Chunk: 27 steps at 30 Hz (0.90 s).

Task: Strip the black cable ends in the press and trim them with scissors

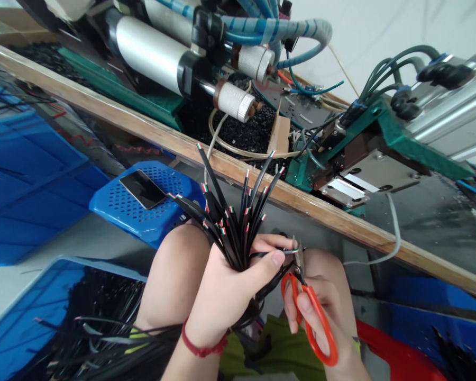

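Note:
My left hand is closed round a bundle of black cables that fans upward, each tip showing red, white and green wires. One cable from the bundle lies across under my left thumb toward the right. My right hand grips red-handled scissors, its fingers through the loops. The scissor blades sit at the stripped end of that single cable. A red cord circles my left wrist.
A blue crate of more black cables lies at lower left. A blue perforated stool carries a phone. Beyond a wooden bench edge stands a machine with cylinders, hoses and a green frame.

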### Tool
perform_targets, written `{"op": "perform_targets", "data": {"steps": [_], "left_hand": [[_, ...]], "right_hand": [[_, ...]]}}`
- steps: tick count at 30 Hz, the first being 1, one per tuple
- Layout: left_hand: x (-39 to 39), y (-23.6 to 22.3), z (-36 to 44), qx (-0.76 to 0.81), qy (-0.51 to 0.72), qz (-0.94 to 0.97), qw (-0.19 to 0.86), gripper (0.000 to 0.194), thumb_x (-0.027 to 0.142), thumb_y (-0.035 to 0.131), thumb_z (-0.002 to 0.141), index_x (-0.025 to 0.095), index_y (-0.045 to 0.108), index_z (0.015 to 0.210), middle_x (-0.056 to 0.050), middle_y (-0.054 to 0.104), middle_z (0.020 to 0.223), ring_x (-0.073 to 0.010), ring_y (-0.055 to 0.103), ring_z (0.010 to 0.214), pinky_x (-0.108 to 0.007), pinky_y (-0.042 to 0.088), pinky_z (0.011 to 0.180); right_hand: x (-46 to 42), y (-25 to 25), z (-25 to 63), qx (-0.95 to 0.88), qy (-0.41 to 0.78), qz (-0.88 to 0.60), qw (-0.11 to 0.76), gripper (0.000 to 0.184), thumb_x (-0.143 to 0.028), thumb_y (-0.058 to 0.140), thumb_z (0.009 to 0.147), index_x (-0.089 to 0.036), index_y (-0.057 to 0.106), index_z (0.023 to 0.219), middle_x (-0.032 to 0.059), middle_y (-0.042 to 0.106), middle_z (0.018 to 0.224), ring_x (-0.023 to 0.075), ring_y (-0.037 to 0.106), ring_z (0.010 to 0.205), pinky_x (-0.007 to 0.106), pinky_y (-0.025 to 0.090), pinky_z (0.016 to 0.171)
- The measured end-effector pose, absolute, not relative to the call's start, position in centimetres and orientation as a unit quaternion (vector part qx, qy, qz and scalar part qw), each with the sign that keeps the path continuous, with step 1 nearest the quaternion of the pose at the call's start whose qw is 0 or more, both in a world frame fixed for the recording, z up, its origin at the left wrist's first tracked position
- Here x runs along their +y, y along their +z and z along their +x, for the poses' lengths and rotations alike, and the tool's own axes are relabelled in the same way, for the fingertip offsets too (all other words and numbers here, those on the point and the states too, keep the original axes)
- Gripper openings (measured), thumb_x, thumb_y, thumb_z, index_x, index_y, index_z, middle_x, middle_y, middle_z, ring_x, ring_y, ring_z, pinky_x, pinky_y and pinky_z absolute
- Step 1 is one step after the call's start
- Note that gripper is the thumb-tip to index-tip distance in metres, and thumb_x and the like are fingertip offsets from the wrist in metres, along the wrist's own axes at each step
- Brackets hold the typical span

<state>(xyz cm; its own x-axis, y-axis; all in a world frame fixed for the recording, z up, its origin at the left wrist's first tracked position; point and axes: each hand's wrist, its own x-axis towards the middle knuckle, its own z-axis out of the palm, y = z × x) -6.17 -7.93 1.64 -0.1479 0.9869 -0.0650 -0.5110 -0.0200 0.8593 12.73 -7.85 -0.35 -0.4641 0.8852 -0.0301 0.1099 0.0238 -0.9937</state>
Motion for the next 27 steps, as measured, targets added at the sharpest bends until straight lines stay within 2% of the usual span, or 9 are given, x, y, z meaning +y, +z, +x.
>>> {"op": "perform_targets", "data": {"steps": [5, 11, 14, 16, 18, 21, 24, 25, 27], "left_hand": [[-8.1, 1.4, -6.2, 0.392, 0.646, 0.302, 0.581, 0.019, 0.016, 0.090, 0.095, 0.026, 0.087, 0.079, -0.003, 0.094, 0.103, -0.0231, 0.091, 0.101, -0.028, 0.071, 0.093], [-8.1, 1.6, -6.1, 0.395, 0.641, 0.291, 0.590, 0.018, 0.021, 0.092, 0.096, 0.026, 0.087, 0.080, -0.004, 0.094, 0.106, -0.0245, 0.091, 0.102, -0.031, 0.071, 0.095], [-8.0, 1.6, -6.0, 0.394, 0.637, 0.290, 0.595, 0.016, 0.021, 0.092, 0.095, 0.027, 0.088, 0.081, -0.003, 0.094, 0.105, -0.0243, 0.090, 0.103, -0.031, 0.070, 0.096], [-8.0, 1.5, -6.0, 0.397, 0.638, 0.293, 0.592, 0.013, 0.023, 0.093, 0.095, 0.026, 0.090, 0.082, -0.005, 0.094, 0.104, -0.0239, 0.088, 0.101, -0.028, 0.070, 0.088], [-8.0, 1.2, -6.0, 0.409, 0.635, 0.293, 0.586, 0.011, 0.027, 0.094, 0.094, 0.024, 0.091, 0.085, -0.008, 0.093, 0.103, -0.0207, 0.084, 0.086, -0.023, 0.063, 0.066], [-8.1, 0.6, -6.0, 0.439, 0.621, 0.292, 0.579, 0.022, 0.039, 0.095, 0.093, 0.020, 0.091, 0.085, -0.011, 0.091, 0.099, -0.0105, 0.061, 0.054, -0.019, 0.042, 0.043], [-8.0, 0.4, -6.0, 0.460, 0.622, 0.289, 0.564, 0.032, 0.048, 0.095, 0.093, 0.018, 0.090, 0.085, -0.009, 0.086, 0.084, -0.0046, 0.039, 0.045, -0.019, 0.038, 0.042], [-7.9, 0.3, -6.0, 0.461, 0.627, 0.287, 0.559, 0.034, 0.050, 0.095, 0.093, 0.018, 0.089, 0.085, -0.008, 0.084, 0.079, -0.0042, 0.037, 0.044, -0.019, 0.038, 0.043], [-7.7, 0.4, -5.9, 0.460, 0.638, 0.281, 0.550, 0.038, 0.053, 0.095, 0.093, 0.017, 0.087, 0.085, -0.008, 0.082, 0.075, -0.0040, 0.036, 0.045, -0.018, 0.036, 0.045]], "right_hand": [[-7.5, -0.4, 13.1, -0.655, 0.573, -0.364, 0.332, 0.074, -0.068, 0.061, 0.116, -0.018, 0.067, 0.062, 0.0063, 0.065, 0.051, 0.0127, 0.056, 0.046, 0.024, 0.037, 0.045], [-7.9, -2.0, 14.4, -0.659, 0.586, -0.363, 0.302, 0.064, -0.062, 0.061, 0.117, -0.020, 0.069, 0.070, 0.0053, 0.067, 0.057, 0.0155, 0.063, 0.052, 0.025, 0.047, 0.051], [-9.1, -3.1, 14.0, -0.626, 0.579, -0.397, 0.339, 0.066, -0.068, 0.064, 0.114, -0.021, 0.069, 0.069, 0.0029, 0.062, 0.054, 0.0150, 0.061, 0.048, 0.025, 0.043, 0.046], [-9.8, -3.0, 14.3, -0.619, 0.558, -0.409, 0.372, 0.066, -0.070, 0.065, 0.113, -0.021, 0.071, 0.068, 0.0030, 0.062, 0.054, 0.0154, 0.059, 0.045, 0.026, 0.040, 0.043], [-9.7, -1.7, 15.9, -0.635, 0.483, -0.448, 0.404, 0.063, -0.071, 0.069, 0.109, -0.023, 0.074, 0.067, 0.0042, 0.065, 0.055, 0.0168, 0.058, 0.045, 0.029, 0.040, 0.042], [-6.8, 2.3, 20.9, -0.607, 0.231, -0.634, 0.420, 0.058, -0.077, 0.081, 0.093, -0.025, 0.077, 0.067, 0.0055, 0.069, 0.061, 0.0214, 0.060, 0.053, 0.034, 0.045, 0.049], [-1.1, 6.9, 27.4, -0.578, 0.003, -0.755, 0.309, 0.062, -0.087, 0.075, 0.084, -0.027, 0.078, 0.067, 0.0068, 0.070, 0.062, 0.0255, 0.060, 0.058, 0.038, 0.042, 0.057], [1.1, 8.0, 29.3, -0.578, -0.035, -0.767, 0.275, 0.061, -0.086, 0.073, 0.084, -0.029, 0.075, 0.062, 0.0049, 0.063, 0.056, 0.0245, 0.055, 0.054, 0.037, 0.038, 0.057], [4.9, 9.6, 32.3, -0.608, -0.007, -0.730, 0.312, 0.049, -0.071, 0.083, 0.083, -0.032, 0.073, 0.055, 0.0004, 0.052, 0.047, 0.0189, 0.039, 0.046, 0.035, 0.025, 0.056]]}}
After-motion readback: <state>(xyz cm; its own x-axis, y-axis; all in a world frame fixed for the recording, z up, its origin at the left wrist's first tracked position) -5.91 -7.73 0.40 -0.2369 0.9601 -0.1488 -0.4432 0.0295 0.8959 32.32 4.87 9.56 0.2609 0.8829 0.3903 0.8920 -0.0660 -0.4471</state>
